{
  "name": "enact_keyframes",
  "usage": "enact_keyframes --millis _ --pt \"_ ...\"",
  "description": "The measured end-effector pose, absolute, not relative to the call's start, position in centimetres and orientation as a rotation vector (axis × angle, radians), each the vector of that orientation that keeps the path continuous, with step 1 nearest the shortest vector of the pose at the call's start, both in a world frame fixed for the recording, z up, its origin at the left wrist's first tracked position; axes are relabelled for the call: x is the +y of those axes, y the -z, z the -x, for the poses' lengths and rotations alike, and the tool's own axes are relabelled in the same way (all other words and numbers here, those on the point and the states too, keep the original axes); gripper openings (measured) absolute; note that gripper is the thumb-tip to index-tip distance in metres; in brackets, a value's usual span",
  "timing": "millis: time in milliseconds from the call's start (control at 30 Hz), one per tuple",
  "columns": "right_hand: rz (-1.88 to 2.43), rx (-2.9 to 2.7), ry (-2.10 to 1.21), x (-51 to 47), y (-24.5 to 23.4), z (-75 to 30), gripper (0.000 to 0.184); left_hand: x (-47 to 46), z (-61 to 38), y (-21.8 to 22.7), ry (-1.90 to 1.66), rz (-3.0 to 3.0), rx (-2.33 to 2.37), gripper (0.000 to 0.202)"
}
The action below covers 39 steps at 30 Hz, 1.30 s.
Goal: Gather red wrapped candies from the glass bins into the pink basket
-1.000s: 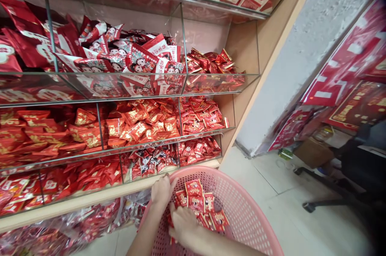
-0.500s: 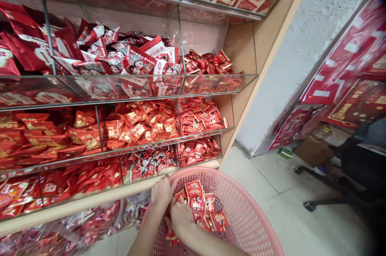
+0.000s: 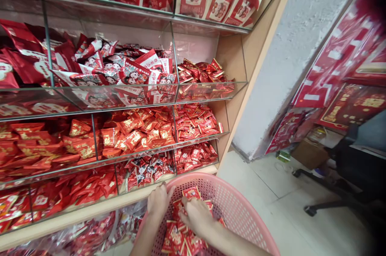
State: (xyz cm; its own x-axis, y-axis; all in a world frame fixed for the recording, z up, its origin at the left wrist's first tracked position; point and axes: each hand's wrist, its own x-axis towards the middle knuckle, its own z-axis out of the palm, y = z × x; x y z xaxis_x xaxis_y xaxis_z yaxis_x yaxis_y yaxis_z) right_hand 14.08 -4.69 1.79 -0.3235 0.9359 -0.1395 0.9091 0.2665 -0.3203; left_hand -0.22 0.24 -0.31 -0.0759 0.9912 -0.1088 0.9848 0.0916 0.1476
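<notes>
Many small red packets (image 3: pixel 175 238) lie loose in a pink perforated basket (image 3: pixel 238 205), and the right hand (image 3: pixel 197 215) is right down among them. It is clearly the nearer of the two; the left hand (image 3: pixel 158 203) stays out at the side, fingers closed over the basket's left rim, touching no packet that I can see.

What matters is how the packets sit around that right hand. A few lie just past its fingertips, toward the shelf unit (image 3: pixel 81 214); the fuller cluster spreads on the near side, below the fingers and left of the wrist; a couple more peek out to its right. The hand comes in from the near right, its length slanting away to the left. The packets are almost square and turned every which way, so they share no long axis.

The right fingers curl partly inward and downward, and whether a packet is pinched beneath them I cannot tell, because the hand covers the spot.
</notes>
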Motion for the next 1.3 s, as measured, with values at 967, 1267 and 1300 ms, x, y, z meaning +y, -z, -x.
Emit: enact_keyframes --millis 967,1267,1300 --pt "1.608 -2.785 1.010 10.3 -20.9 -27.1 0.023 0.4 0.5 0.7 -0.103 -1.992 2.172 0.051" --pt "1.587 -2.878 1.071 10.6 -23.0 -26.9 0.021 0.7 0.7 1.7 -0.138 -2.061 2.181 0.048" --pt "1.591 -2.872 1.070 10.7 -23.3 -26.9 0.021 0.6 0.7 1.7 -0.141 -2.059 2.176 0.049"
